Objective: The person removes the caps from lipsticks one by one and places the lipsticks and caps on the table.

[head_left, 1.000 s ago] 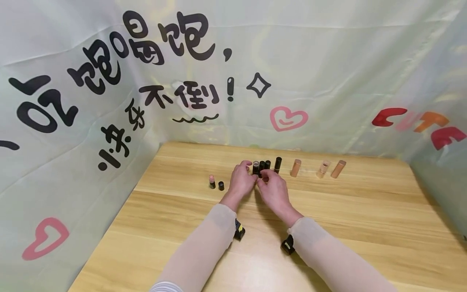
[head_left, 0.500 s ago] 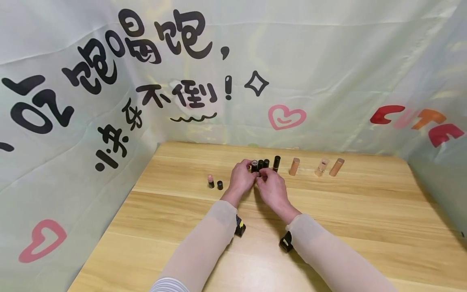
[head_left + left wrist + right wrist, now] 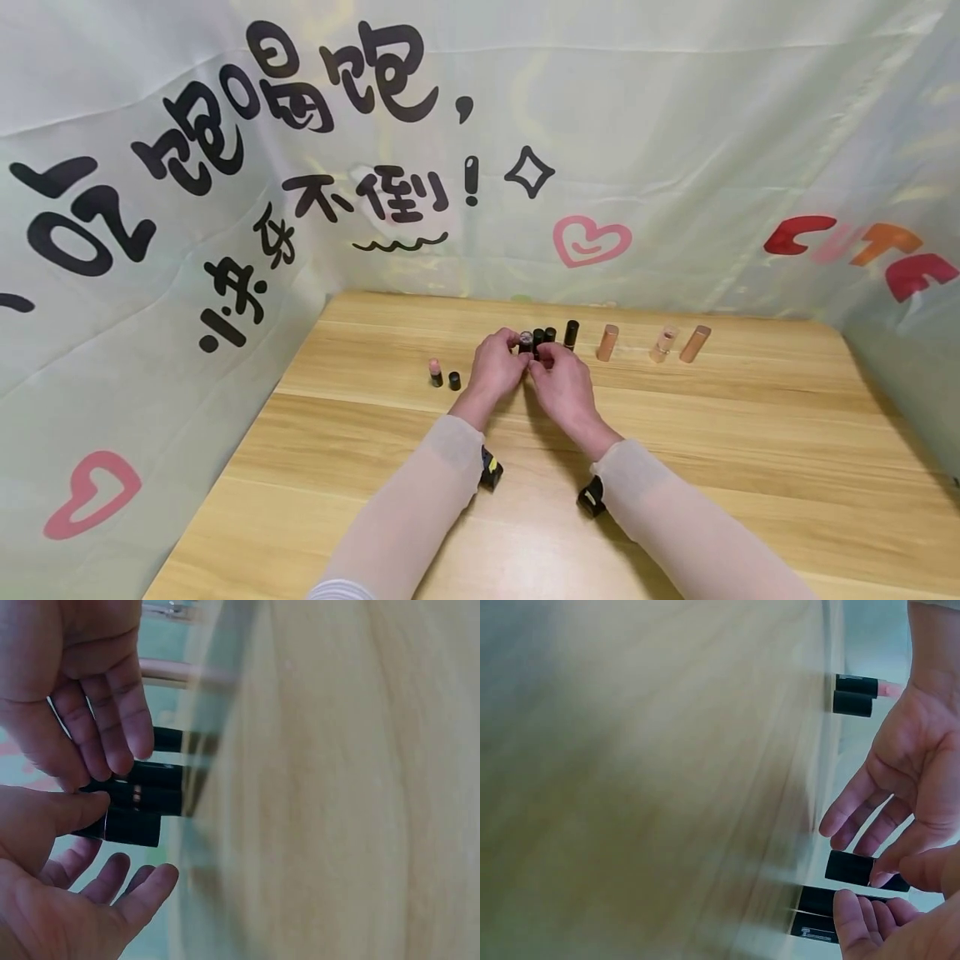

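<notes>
My left hand [image 3: 498, 367] pinches a black lipstick [image 3: 133, 827] between thumb and fingers at the left end of a row of black tubes. In the head view its shiny top shows just past the fingertips. My right hand [image 3: 561, 379] is close beside it, fingertips at the neighbouring black lipsticks [image 3: 154, 787], its thumb near the held one. The right wrist view shows the right fingers [image 3: 862, 919] fairly straight against these upright tubes. The lower part of the row is hidden by the hands in the head view.
Left of the hands stand an uncapped pink lipstick [image 3: 436, 372] and its black cap [image 3: 454, 381]. Rightward are a taller black tube [image 3: 572, 335], a rose-gold tube [image 3: 608, 342], a clear-topped tube [image 3: 663, 345] and another rose-gold tube [image 3: 696, 343]. Printed cloth [image 3: 675, 150] encloses the wooden table [image 3: 750, 467].
The hands stay at the same black tubes, with only slight finger shifts; the right fingers sit a little higher over the row. The other tubes have not moved.
</notes>
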`<state>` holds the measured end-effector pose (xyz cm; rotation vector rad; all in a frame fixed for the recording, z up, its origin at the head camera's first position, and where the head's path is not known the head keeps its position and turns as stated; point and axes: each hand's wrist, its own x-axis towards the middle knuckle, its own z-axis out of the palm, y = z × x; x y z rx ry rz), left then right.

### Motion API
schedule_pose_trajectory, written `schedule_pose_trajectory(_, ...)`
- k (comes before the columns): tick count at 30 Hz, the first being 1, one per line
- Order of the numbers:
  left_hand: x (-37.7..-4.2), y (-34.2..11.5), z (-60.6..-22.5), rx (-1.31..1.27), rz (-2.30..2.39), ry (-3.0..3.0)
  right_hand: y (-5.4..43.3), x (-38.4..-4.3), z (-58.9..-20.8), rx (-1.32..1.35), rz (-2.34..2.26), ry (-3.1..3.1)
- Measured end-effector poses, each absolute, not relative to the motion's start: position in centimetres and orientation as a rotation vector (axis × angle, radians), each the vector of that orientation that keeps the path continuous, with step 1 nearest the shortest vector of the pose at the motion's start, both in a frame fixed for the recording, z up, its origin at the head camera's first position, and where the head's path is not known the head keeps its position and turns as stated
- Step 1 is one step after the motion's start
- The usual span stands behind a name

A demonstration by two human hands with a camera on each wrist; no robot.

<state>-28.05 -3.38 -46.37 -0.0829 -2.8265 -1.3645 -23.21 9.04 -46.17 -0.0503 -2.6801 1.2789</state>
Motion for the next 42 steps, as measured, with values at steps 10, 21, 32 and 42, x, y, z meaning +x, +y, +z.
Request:
schedule_pose_trajectory(10,-25.2,-5.0,-43.4,-0.168,-1.494,-2.817,10.0,-21.3,-44.1,0.052,1.385,-2.578)
schedule_pose_trajectory(21,-22.3,-5.0,-42.6,-0.441,-1.492,-2.765,11.4,-19.7,-42.8,0.090,1.472,-2.542)
schedule_pose_trajectory(32,-21.3,-3.8,-43.4,-0.534,-1.538,-2.782,12.9,-18.7,-43.1,0.092,1.625,-2.477)
schedule_pose_trajectory(42,-20.8,-3.1,-44.0,-0.571,-1.692,-2.733,14.6,-18.0,-42.7,0.184,1.745,-2.448)
